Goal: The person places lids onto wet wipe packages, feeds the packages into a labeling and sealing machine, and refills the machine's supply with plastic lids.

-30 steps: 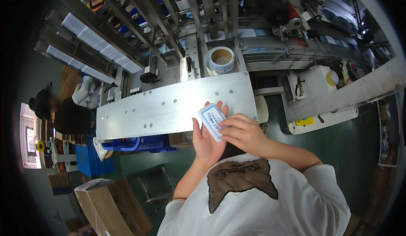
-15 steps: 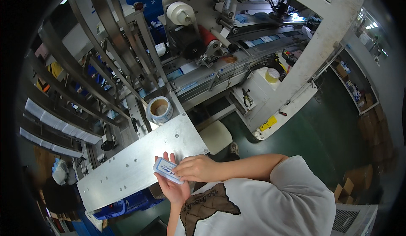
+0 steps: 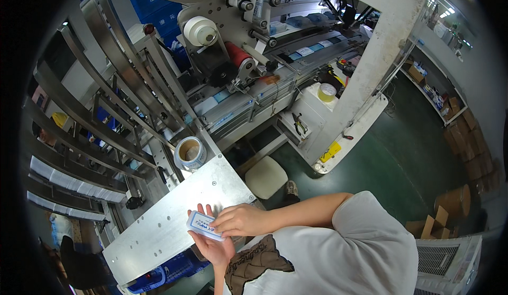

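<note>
A small flat white pack (image 3: 201, 222) with rounded corners, a blue border and dark print rests in my left hand (image 3: 216, 248). That hand is palm up beneath it, its thumb along the near edge and fingertips showing past the far edge. My right hand (image 3: 242, 219) comes in from the right, its bent fingers lying on the pack's right end and gripping it. Both hands are over the front edge of a bare metal plate (image 3: 174, 218). What lies under the right fingers is hidden.
A roll of tape (image 3: 190, 153) stands at the plate's far end. Curved metal rails (image 3: 87, 102) rise at left, holding white stacks (image 3: 74, 181). Beyond runs a conveyor (image 3: 254, 102) carrying packs. A cream stool (image 3: 266, 177), pliers (image 3: 299, 125) and a blue crate (image 3: 169, 270) are nearby.
My view has shifted a little, so the machine sits further left. The pack stays in both hands, with the right fingers still on its right end.
</note>
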A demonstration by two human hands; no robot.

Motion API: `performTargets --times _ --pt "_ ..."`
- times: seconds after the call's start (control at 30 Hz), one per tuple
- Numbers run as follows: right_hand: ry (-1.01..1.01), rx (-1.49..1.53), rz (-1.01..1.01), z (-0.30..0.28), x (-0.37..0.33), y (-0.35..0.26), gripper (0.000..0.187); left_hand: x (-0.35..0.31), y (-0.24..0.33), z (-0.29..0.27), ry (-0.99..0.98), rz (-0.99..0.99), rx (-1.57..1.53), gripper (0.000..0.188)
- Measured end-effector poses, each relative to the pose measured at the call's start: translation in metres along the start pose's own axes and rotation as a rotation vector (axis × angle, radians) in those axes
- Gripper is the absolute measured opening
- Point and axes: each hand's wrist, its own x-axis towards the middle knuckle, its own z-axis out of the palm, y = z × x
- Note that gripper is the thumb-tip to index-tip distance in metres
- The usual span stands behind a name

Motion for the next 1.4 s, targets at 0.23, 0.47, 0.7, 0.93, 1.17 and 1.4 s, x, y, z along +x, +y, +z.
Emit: performTargets --times 0.23,0.47,0.7,0.93,1.17,1.4 --pt "0.043 -0.073 -0.042 0.009 0.000 0.001 0.024 0.000 0.001 0.001 0.006 0.028 0.008 0.056" --pt "0.175 -0.119 -0.116 0.016 0.001 0.002 0.017 -0.001 0.000 0.008 0.069 0.049 0.055 0.054" --pt "0.104 -0.026 0.054 0.003 0.005 0.016 0.024 -0.008 -0.017 0.012 0.045 0.074 0.120 0.050" --pt "0.008 0.110 0.061 -0.007 -0.001 0.003 0.041 -0.005 -0.005 0.017 0.021 0.061 0.233 0.051" --pt "0.062 0.127 0.000 -0.007 -0.002 0.002 0.029 -0.009 -0.008 0.015 0.043 0.079 0.219 0.051" --pt "0.057 -0.095 -0.182 0.003 -0.005 -0.007 0.013 -0.013 -0.010 0.009 0.124 0.045 0.206 0.050"
